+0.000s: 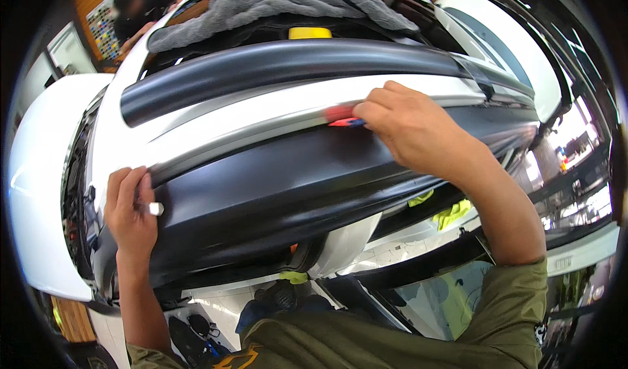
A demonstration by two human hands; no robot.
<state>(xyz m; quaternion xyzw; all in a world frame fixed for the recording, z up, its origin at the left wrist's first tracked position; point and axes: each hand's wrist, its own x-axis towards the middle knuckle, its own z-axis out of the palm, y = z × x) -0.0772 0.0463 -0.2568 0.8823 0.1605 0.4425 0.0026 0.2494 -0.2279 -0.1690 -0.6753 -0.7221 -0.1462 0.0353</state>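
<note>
Before me is a white car's roof with a wide satin black film-like covering (275, 186) on its near part. A pale channel (239, 137) runs along the far edge of this black surface. My right hand (412, 127) pinches a small red flat tool (338, 113), blurred, at that channel; a second red-and-blue pointed piece (347, 123) sticks out beneath it. At the channel's left end my left hand (129, 205) has its fingertips on the edge. A short tool with a whitish end (156, 209) is tucked in its curled fingers, its kind unclear.
Beyond a white roof strip lies another black panel (294, 65). Grey plush cloth (275, 9) and a yellow block (310, 33) sit farther off. Car doors stand open, one nearby with a window (432, 300). Yellow-green cloths (453, 214) hang below. Another person (140, 16) is at far left.
</note>
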